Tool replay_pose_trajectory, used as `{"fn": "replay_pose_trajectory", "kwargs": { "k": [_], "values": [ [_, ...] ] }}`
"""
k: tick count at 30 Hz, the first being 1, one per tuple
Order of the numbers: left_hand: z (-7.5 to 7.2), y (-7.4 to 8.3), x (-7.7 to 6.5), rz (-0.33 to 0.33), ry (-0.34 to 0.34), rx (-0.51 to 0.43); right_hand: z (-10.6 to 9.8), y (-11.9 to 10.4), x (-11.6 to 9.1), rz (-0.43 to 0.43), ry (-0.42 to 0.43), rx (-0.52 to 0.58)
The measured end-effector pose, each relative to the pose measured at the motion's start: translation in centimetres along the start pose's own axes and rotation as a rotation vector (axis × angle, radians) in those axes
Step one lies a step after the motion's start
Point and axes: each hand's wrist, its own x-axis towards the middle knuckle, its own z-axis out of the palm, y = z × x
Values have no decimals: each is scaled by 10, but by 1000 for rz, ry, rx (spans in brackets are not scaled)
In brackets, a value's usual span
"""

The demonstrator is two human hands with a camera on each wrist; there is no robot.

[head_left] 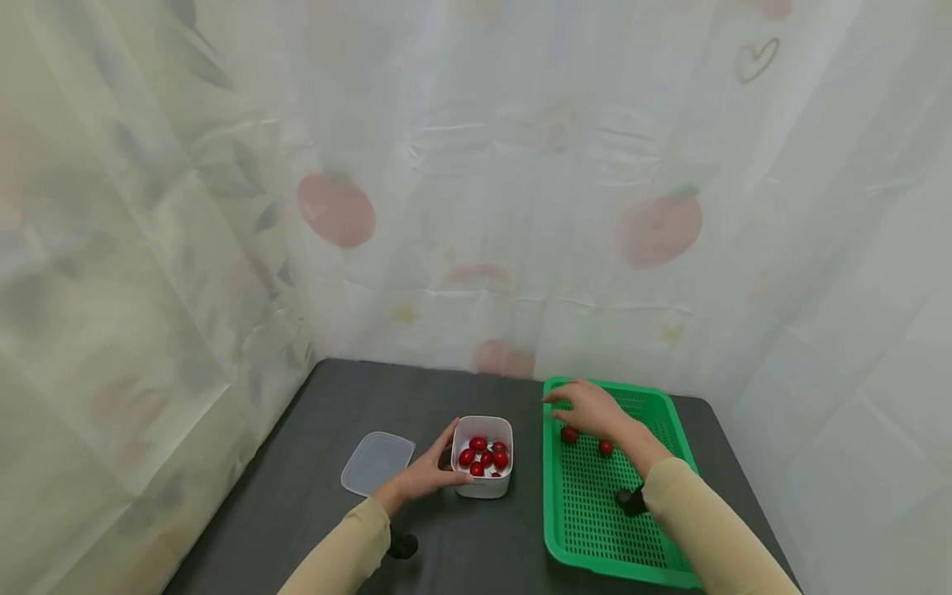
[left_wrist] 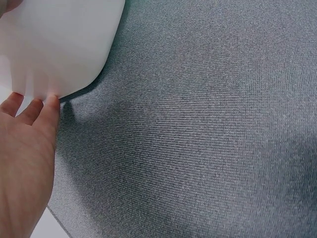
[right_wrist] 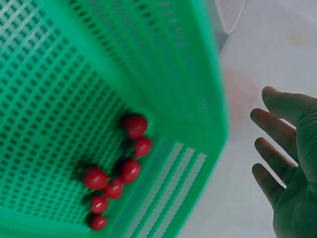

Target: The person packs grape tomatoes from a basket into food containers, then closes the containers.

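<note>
Over the green basket [head_left: 551, 512], my right hand [head_left: 587, 408] has spread, empty fingers; red fruits [right_wrist: 95, 178] lie below it. My left hand [head_left: 424, 477] grips the white box [head_left: 483, 490].

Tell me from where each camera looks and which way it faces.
Head: worn on the head, facing forward and down at the dark grey table; left hand, right hand, beige sleeves show.
Left wrist: worn there, facing the table and white square plastic container; left hand shows.
Right wrist: worn there, facing the green perforated plastic basket with small round red fruits; right hand shows.
Shared: head and right wrist show the basket.
</note>
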Motion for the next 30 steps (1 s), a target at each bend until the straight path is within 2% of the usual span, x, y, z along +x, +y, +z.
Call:
{"fn": "replay_pose_trajectory", "kwargs": {
  "k": [14,18,22,30],
  "values": [
    [0,-4,1,-2,5,-12,11,46,-27,149,-5,-87],
    [0,-4,1,-8,0,-14,20,56,-33,198,-52,-131],
    [1,-3,1,-8,-4,-9,29,63,-41,242,-106,-128],
    [0,-5,1,-5,7,-3,35,70,-47,285,-146,-154]
  ]
}}
